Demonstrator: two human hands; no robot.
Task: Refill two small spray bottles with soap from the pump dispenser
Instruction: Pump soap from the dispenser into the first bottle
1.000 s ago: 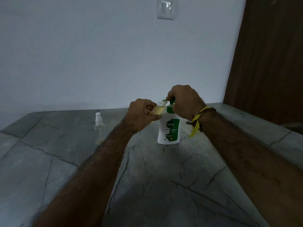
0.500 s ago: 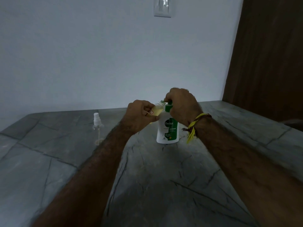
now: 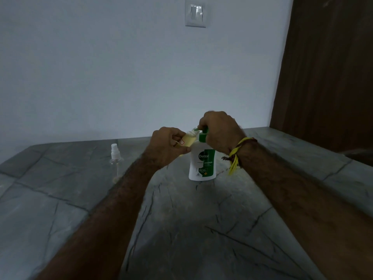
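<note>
Spray bottles: two. One (image 3: 188, 140), holding yellowish liquid and with no cap on it, is tilted with its open mouth at the dispenser's nozzle. The other (image 3: 115, 159) stands upright on the table, clear, white spray top on, well to the left of the hands.
Dispenser (image 3: 202, 161): one, white with a green label and green pump, upright on the table between the two forearms.
Left hand (image 3: 167, 146): fingers and thumb curled round the tilted bottle, gripping it just left of the dispenser's top.
Right hand (image 3: 219, 131): curled down over the pump head, fingers wrapped on it; whether it is pressing down cannot be told.
Wrist threads (image 3: 235, 156): yellow and brown, tied on the right wrist, ends hanging.
Table (image 3: 181, 229): one grey stone slab with dark veins.
Wall: one switch plate (image 3: 195, 14) high up; one dark wooden panel (image 3: 327, 67) at right.
</note>
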